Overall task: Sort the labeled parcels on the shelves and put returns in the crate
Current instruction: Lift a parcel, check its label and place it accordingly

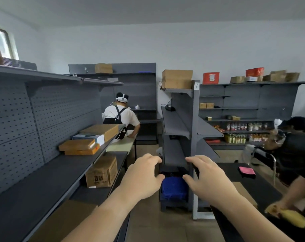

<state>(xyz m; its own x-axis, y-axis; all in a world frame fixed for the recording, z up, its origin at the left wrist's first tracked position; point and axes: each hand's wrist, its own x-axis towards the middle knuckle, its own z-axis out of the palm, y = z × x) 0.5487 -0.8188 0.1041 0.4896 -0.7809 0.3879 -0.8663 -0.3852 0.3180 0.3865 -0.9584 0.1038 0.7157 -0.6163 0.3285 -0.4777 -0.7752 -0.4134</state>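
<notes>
My left hand [143, 177] and my right hand [207, 177] reach forward side by side in mid-air, palms down, fingers loosely bent, holding nothing. Between and beyond them a blue cloth-like item [174, 187] lies on the bottom of the grey middle shelf unit [194, 137]. On the left shelf [43, 180] lie flat brown parcels [78, 147], a white box [91, 137] and a larger flat carton [102, 130]. One shelf lower stands a printed carton [102, 173]. No crate is visible.
A person in a white shirt [121, 117] bends over a pale table [123, 144] down the aisle. At right another person in black [294, 154] holds a yellow item [287, 217] over a black table [235, 173] with a pink item [246, 170]. Far shelves carry cartons and bottles.
</notes>
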